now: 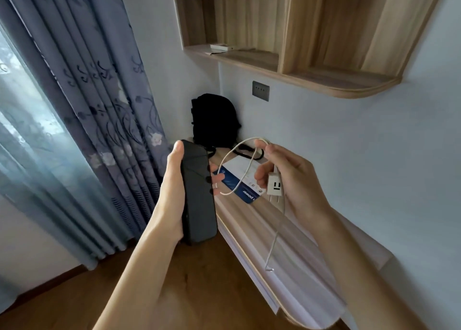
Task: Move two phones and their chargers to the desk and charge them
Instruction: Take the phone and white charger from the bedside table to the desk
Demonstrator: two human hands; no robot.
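My left hand [172, 187] grips a dark phone [197, 195] in a black case, held upright with its back toward me, left of the desk edge. My right hand [289, 177] holds a white charger plug [274, 186] with its prongs facing me, and pinches its white cable [234, 165], which loops toward the phone and also dangles down over the desk [262, 230]. Both hands hover above the desk's near end. A second phone is not in sight.
A blue-and-white box [239, 180] lies on the light wooden desk. A black backpack [214, 120] stands in the corner. A grey wall socket [260, 90] sits above the desk. A wooden shelf [299, 77] hangs overhead; curtains [87, 117] at left.
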